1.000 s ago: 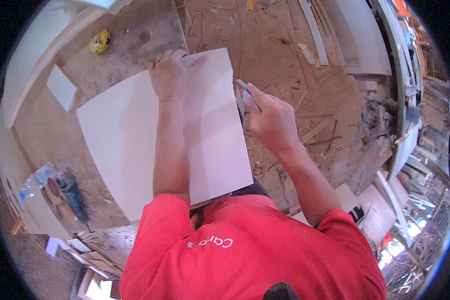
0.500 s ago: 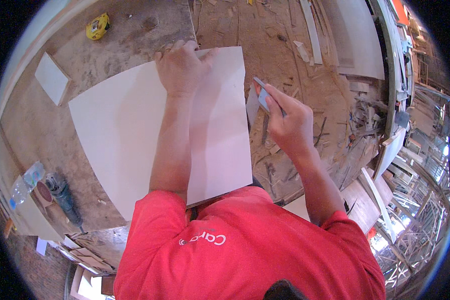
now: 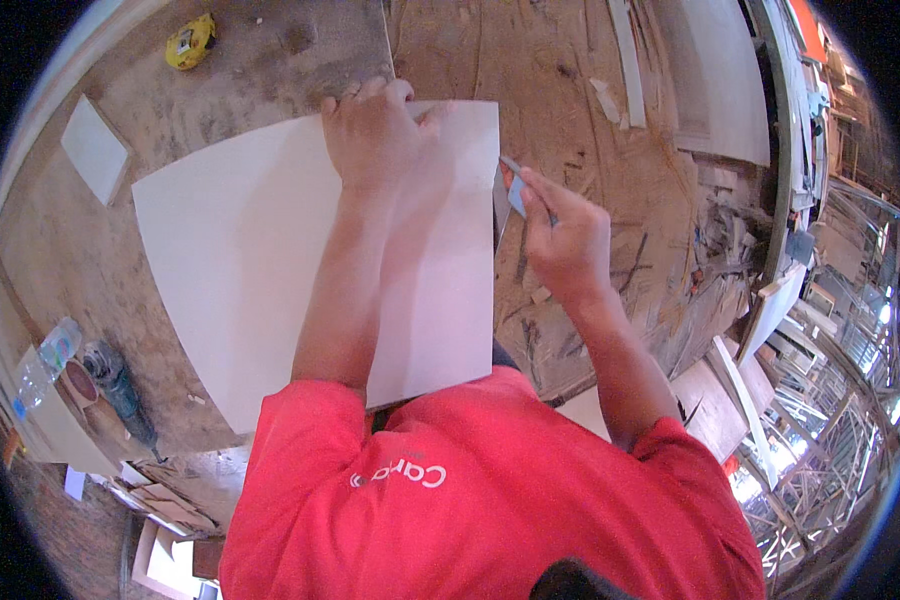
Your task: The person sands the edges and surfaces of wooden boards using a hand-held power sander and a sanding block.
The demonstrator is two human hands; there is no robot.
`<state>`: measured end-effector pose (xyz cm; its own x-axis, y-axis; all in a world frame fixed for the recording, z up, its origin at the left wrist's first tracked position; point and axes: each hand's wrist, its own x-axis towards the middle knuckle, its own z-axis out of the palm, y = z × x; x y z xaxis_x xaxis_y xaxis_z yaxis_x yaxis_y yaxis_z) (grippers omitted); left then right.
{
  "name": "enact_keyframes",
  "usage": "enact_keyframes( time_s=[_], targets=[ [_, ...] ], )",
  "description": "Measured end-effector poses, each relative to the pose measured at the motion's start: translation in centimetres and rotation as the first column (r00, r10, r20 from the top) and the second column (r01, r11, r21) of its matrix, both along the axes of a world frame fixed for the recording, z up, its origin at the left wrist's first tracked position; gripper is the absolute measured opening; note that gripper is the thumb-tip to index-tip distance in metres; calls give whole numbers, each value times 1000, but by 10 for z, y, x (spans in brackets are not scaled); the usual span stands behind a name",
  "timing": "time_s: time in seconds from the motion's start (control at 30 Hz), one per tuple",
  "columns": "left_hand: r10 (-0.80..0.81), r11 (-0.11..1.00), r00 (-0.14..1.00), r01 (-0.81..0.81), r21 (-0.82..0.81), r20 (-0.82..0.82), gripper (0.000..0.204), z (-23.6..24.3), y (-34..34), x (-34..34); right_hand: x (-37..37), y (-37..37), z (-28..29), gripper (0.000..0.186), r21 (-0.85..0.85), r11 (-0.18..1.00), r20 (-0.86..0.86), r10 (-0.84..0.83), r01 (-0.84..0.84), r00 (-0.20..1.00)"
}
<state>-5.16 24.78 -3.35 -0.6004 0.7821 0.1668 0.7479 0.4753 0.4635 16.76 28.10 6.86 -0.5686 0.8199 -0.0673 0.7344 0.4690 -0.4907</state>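
A large white panel (image 3: 250,270) with a curved far edge lies in front of my body. My left hand (image 3: 372,135) grips its far edge, fingers curled over it and thumb flat on the white face. In my closed right hand (image 3: 570,235) is a small flat light-blue and grey tool (image 3: 516,190) with a narrow tip; its exact kind is unclear. That tip is at the panel's right edge, near the far corner, where the edge looks slightly uneven. My fingers hide part of the tool's handle.
On the brown worktop (image 3: 240,100) lie a yellow tape measure (image 3: 190,42), a small white offcut (image 3: 95,150), an angle grinder (image 3: 120,395) and a clear plastic bottle (image 3: 45,370). Dusty ground with wood scraps (image 3: 725,225) and long strips (image 3: 627,60) stretches to the right.
My right hand has moved slightly left, bringing the tool's tip from a small gap up to the panel's edge. My left hand keeps its grip on the far edge.
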Motion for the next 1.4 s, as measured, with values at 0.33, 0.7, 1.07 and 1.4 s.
enact_keyframes(
  time_s=[0.33,0.7,1.07,1.4],
  targets=[
    [-3,999,994,8,-42,111,43,16,6,-3,-5,9,-9,26,19,1000,17,-15,15,1000],
    [-3,1000,994,3,-2,105,46,4,-2,-5,-16,16,5,26,-14,1000,-54,-24,23,998],
    [7,999,994,-3,-36,113,50,6,-5,-5,-34,39,-5,26,31,999,-37,19,-18,999],
    [-7,1000,998,8,-19,60,46,4,1,-5,-41,63,-29,24,140,988,-119,81,-64,990]
  ],
)
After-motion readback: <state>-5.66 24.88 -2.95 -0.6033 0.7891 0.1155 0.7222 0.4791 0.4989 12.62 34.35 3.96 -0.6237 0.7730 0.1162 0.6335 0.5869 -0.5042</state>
